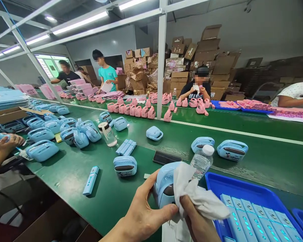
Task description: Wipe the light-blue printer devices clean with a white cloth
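Observation:
My left hand is wrapped round a light blue portable speaker with a moulded handle and a dark front panel. Against the speaker's right side, my right hand presses a crumpled white cloth; the cloth covers part of the speaker and hides some of my fingertips. Just behind the cloth stands a clear plastic bottle with a white cap. To the right lies a blue tray holding several light blue bars with lit dots. Another blue speaker rests on the green table.
A dark phone lies beyond my hands. Single blue bar and paired bars are farther left, near a drinking bottle. Many blue speakers crowd the left, beside a co-worker's hands. Pink speakers line the far side.

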A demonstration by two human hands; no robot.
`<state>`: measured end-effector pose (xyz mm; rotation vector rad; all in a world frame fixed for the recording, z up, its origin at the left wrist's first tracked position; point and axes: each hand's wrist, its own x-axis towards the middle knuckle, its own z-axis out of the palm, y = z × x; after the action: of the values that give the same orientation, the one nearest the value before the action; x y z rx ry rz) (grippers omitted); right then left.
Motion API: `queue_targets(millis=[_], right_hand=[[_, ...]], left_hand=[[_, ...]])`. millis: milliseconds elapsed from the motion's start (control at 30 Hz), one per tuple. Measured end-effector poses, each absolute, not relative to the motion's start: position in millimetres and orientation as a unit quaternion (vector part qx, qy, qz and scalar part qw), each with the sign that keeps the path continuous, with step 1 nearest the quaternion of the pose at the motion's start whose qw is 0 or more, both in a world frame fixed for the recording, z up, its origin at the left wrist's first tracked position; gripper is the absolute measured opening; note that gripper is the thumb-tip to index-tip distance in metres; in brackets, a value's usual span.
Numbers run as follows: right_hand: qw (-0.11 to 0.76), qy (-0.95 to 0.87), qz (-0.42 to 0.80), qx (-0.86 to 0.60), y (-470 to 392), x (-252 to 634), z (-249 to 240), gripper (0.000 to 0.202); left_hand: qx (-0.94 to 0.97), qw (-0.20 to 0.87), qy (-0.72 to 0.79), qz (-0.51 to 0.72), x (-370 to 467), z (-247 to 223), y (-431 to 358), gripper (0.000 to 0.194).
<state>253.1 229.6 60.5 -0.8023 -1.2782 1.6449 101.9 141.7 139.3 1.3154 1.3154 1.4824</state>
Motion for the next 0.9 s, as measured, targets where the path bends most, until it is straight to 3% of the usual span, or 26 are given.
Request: queue_targets(millis=[167, 267, 400, 533, 633, 733, 767, 900], right_hand=[[0.398, -0.595, 0.617, -0.326, 234, 269, 47, 0.07], [0.386, -0.57, 0.654, -0.314, 231, 271, 50, 0.078], [0.397, -0.493, 0.684, -0.363, 223, 265, 63, 0.074], [0.462, -0.593, 0.499, -0.432, 225, 256, 67, 0.07], [0.513, -0.631, 0.332, -0.477, 229, 256, 64, 0.046], [0.523, -0.692, 0.301, -0.395, 223, 258, 64, 0.017], [0.513, -0.722, 0.297, -0.356, 219, 258, 66, 0.018], [0.47, -0.793, 0.313, -0.23, 204, 253, 73, 0.055]], left_hand=[[0.522, 0.322, 0.504, 0.608, 105, 136, 142, 0.069], [0.536, 0.311, 0.494, 0.61, 110, 134, 144, 0.065], [0.512, 0.353, 0.496, 0.606, 112, 127, 143, 0.069], [0.397, 0.353, 0.573, 0.624, 113, 111, 138, 0.071], [0.351, 0.309, 0.64, 0.61, 113, 101, 134, 0.073], [0.356, 0.298, 0.642, 0.61, 111, 101, 132, 0.072], [0.365, 0.296, 0.64, 0.608, 110, 102, 132, 0.07], [0.405, 0.268, 0.645, 0.59, 105, 104, 134, 0.063]])
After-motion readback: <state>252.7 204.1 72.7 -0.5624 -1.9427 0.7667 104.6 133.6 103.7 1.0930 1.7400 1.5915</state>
